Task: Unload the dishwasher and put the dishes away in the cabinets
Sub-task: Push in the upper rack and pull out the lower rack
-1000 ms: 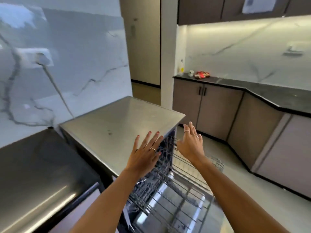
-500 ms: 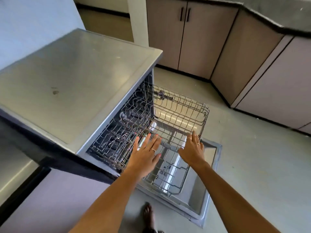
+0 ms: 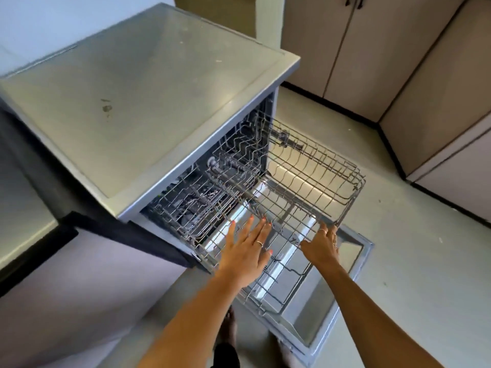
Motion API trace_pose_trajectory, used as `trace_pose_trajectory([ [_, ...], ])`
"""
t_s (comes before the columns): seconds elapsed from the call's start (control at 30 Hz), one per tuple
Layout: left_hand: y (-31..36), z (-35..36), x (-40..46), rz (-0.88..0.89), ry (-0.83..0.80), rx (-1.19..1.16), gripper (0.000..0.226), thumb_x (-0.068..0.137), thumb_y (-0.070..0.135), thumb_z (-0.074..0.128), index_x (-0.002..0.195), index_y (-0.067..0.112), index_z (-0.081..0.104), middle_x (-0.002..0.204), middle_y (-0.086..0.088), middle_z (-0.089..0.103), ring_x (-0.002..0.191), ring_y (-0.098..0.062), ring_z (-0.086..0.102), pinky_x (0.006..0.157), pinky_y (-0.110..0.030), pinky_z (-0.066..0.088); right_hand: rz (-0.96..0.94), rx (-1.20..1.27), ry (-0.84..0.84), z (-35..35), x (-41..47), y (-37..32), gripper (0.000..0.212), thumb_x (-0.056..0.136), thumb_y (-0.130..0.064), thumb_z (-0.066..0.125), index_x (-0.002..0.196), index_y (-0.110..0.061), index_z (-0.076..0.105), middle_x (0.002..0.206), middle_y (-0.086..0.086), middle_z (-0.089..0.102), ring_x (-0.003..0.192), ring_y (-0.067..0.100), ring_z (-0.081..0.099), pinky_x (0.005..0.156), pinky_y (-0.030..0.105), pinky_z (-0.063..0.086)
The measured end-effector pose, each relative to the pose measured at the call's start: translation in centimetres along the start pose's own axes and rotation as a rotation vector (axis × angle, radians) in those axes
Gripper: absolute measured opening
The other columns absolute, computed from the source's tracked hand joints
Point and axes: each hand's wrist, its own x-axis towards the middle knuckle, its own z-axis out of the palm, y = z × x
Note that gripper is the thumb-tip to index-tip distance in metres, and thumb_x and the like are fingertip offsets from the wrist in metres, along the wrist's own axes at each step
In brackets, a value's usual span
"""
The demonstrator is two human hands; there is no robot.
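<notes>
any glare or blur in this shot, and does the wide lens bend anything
Head view: bright glare off the open dishwasher door beneath the wire rack; slight softness overall, left hand and right hand still readable; wide-angle bowing on the dishwasher top edges.

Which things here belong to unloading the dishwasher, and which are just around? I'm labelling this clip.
Part of the job:
dishwasher, door down
upper rack, pulled out, no dishes visible in it
lower rack
left hand, fingers straight, over the racks
right hand, at the upper rack's front edge
lower cabinets, doors shut

Just around:
floor
bare foot
</notes>
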Motion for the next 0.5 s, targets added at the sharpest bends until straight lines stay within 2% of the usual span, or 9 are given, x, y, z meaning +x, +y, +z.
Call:
trace_pose_trajectory([
  [0.07,0.9,1.1,-0.2,-0.034,-0.015,-0.009,0.070,0.088,0.060,-0.007,0.148,0.025,-0.017,0.151,0.007,-0.025,0.141,-0.020,-0.024,0.110,-0.053,-0.022,0.008,0.047,-0.046,0.1,0.4,0.5,0.086,0.089,-0.021,0.059,0.151,-0.009,0.001,0.158,0.015,-0.012,0.146,0.033,-0.001,0.118,0.048,0.014],
  [0.17,3.2,2.8,-0.9,-0.073,-0.017,-0.043,0.068,0.094,0.060,0.008,0.151,0.023,0.004,0.155,0.003,-0.002,0.146,-0.025,0.005,0.112,-0.058,-0.005,0.046,0.118,-0.086,0.1,1.5,1.8,0.085,0.089,-0.020,0.060,0.151,-0.007,0.003,0.158,0.017,-0.009,0.146,0.035,0.003,0.117,0.048,0.018],
  [0.2,4.1,3.8,-1.1,-0.074,0.008,-0.059,0.069,0.094,0.062,0.008,0.151,0.022,0.004,0.155,0.003,0.001,0.145,-0.026,0.008,0.110,-0.058,-0.007,0.055,0.158,-0.104,0.2,2.1,2.2,0.085,0.089,-0.020,0.061,0.151,-0.007,0.005,0.158,0.016,-0.004,0.145,0.036,0.009,0.116,0.048,0.022],
  [0.27,5.6,5.1,-1.6,-0.037,-0.005,-0.110,0.074,0.087,0.067,-0.001,0.147,0.025,-0.011,0.156,0.005,-0.009,0.145,-0.027,-0.008,0.102,-0.055,-0.025,0.099,0.300,-0.108,0.6,2.6,2.8,0.085,0.086,-0.022,0.063,0.151,-0.007,0.009,0.158,0.016,0.008,0.142,0.037,0.021,0.113,0.050,0.029],
  [0.37,7.3,6.9,-2.4,-0.037,-0.043,-0.186,0.080,0.077,0.074,-0.003,0.141,0.031,-0.024,0.155,0.008,-0.018,0.144,-0.027,-0.017,0.102,-0.052,-0.032,0.121,0.401,-0.054,1.7,3.5,3.0,0.078,0.086,-0.026,0.063,0.148,-0.007,0.019,0.154,0.016,0.021,0.137,0.038,0.031,0.110,0.049,0.033],
  [0.43,8.0,7.9,-2.7,-0.021,-0.105,-0.205,0.083,0.078,0.077,0.006,0.139,0.034,-0.031,0.154,0.007,-0.022,0.143,-0.026,-0.019,0.104,-0.052,-0.031,0.132,0.385,-0.007,2.2,3.9,2.7,0.075,0.088,-0.029,0.062,0.147,-0.005,0.024,0.150,0.017,0.025,0.133,0.039,0.035,0.108,0.049,0.037],
  [0.5,8.1,8.6,-2.6,0.020,-0.173,-0.131,0.084,0.090,0.068,0.029,0.143,0.032,-0.025,0.153,0.005,-0.023,0.141,-0.024,-0.022,0.107,-0.054,-0.024,0.139,0.348,0.041,2.1,4.2,2.4,0.074,0.089,-0.035,0.060,0.146,-0.004,0.025,0.145,0.020,0.033,0.128,0.040,0.039,0.104,0.050,0.040],
])
